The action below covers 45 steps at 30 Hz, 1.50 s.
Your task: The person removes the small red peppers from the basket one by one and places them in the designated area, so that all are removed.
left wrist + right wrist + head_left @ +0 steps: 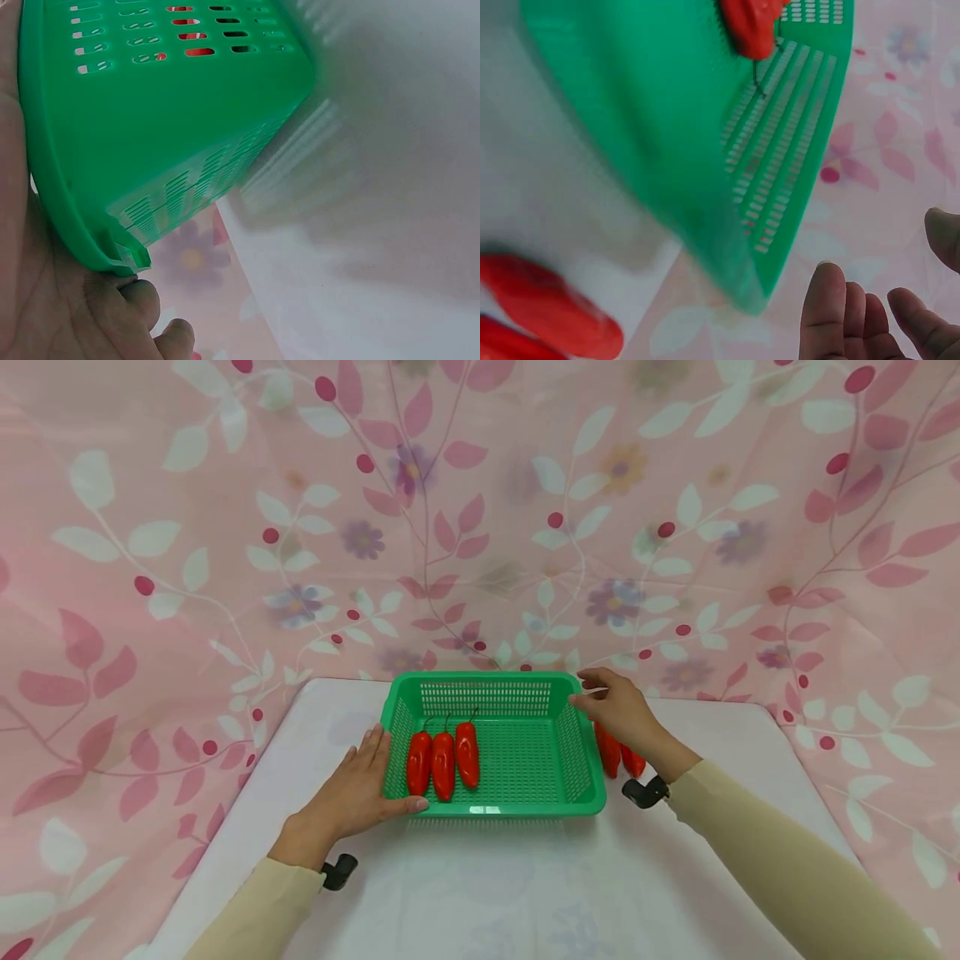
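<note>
A green plastic basket (pixel 517 809) stands on the table with three red chili peppers (pixel 443 768) lying side by side in its left half, stems toward the back. My left hand (pixel 360 785) lies along the basket's left rim, fingers stretched out and thumb at the front corner. The left wrist view has its palm against the rim (pixel 45 150). Over the back right corner is my right hand (pixel 618 706), fingers loosely bent with nothing between them. Below it, outside the basket's right wall, more red chili peppers (pixel 609 753) lie on the table, partly hidden by the hand.
A white cloth (pixel 480 893) covers the table. Behind and on both sides hangs a pink floral curtain (pixel 495 518), close to the basket's back rim. Each wrist wears a small black camera mount (pixel 340 872).
</note>
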Available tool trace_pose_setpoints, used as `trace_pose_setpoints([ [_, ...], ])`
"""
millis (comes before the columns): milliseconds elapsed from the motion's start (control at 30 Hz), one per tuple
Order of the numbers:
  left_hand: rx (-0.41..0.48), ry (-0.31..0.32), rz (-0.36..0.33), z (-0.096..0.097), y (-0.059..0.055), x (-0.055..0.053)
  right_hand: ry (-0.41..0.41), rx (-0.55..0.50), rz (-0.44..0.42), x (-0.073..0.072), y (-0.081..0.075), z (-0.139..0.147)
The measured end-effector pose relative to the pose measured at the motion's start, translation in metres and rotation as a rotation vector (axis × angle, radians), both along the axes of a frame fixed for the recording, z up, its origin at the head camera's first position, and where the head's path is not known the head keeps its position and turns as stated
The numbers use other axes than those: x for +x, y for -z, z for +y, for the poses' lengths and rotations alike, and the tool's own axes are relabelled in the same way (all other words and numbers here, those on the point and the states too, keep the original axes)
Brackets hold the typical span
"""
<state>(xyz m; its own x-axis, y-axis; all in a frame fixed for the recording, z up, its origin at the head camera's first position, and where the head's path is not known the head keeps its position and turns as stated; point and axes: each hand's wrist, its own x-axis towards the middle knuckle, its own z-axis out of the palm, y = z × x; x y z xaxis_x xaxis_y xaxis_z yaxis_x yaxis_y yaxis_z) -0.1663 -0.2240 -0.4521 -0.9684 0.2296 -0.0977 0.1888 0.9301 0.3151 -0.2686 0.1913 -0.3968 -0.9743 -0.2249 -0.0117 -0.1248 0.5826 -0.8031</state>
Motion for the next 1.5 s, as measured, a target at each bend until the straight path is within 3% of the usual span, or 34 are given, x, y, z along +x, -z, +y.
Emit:
trace_pose_setpoints([
  [333, -0.033, 0.005, 0.008, 0.0, 0.001, -0.001, -0.109, -0.104, -0.1, -0.011, -0.005, -0.053],
  [767, -0.029, -0.006, -0.001, 0.0, 0.0, 0.001, -0.172, -0.154, -0.226, -0.024, 0.03, -0.117],
  [967, -0.029, -0.005, 0.003, -0.001, 0.0, 0.0, -0.187, -0.162, -0.264, -0.028, 0.049, -0.13],
  [1500, -0.018, -0.002, -0.003, 0.0, -0.002, 0.002, -0.214, -0.081, -0.266, -0.034, 0.074, -0.14],
])
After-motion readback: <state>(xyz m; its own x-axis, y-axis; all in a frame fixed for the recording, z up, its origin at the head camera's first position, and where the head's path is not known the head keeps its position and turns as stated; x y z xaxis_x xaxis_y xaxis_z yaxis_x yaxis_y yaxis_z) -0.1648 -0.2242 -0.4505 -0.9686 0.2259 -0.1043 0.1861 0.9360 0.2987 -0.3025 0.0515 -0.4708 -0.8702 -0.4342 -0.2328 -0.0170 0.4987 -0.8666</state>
